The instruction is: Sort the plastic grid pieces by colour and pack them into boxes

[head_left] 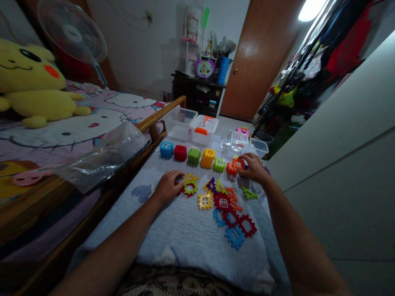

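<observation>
On a pale blue blanket (pixel 185 230) lies a heap of flat plastic interlocking tiles (pixel 230 209) in red, blue, yellow, green and purple. Behind them stands a row of built cubes: blue (pixel 166 149), red (pixel 180 153), green (pixel 194 156), yellow (pixel 207 158), green (pixel 219 165) and orange (pixel 232 167). My right hand (pixel 253 167) is closed around the orange cube at the row's right end. My left hand (pixel 168 186) rests knuckles up on the blanket, its fingers curled over tiles next to a green and yellow tile (pixel 191 186).
Clear plastic boxes (pixel 203 129) and small tubs (pixel 239 140) stand behind the cubes. A wooden bed frame (pixel 154 119) with a plastic bag (pixel 105 158) and a yellow plush toy (pixel 33 82) is on the left. A white wall (pixel 339 156) runs along the right.
</observation>
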The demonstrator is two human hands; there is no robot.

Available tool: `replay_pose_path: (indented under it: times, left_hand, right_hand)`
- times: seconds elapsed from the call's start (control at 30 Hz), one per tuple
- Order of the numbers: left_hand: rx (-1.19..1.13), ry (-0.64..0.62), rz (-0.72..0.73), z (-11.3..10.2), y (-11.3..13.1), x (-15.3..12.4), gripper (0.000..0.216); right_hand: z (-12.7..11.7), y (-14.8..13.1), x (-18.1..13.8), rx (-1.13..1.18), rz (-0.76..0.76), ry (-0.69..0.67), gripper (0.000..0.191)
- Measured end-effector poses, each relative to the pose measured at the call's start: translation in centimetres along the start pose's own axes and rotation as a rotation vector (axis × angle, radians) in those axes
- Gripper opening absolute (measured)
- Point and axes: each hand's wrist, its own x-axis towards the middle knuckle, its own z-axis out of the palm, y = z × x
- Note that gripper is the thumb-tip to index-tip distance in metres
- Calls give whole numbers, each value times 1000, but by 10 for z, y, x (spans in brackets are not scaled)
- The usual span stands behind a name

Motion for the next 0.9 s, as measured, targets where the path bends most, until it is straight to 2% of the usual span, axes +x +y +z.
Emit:
replay_pose_path:
  times: [0.1,0.3,0.57,0.67,0.73,0.8,0.9]
  left_hand:
    - [-5,-8,-8,0,0,0,22]
    - [2,-17,-4,1,-2,0,22]
    - [16,-28,2,1,-5,1,23]
    - [21,-33,-6,1,-7,1,26]
    - [26,-34,-4,1,-8,1,27]
    - [28,-40,5,1,-9,1,27]
    - [29,-39,19,2,-8,1,24]
  right_hand:
    - [8,12,15,-43,51,-73,44]
    - [19,11,23,-94,42,-140,47]
    - [14,3,22,-136,88,-178,48]
    - [4,-2,13,-105,82,-114,51]
    - [-4,-8,1,-19,22,-91,45]
    - [-9,-17,-16,109,-56,-146,32]
    - [-10,-35,-43,263,-59,-270,20]
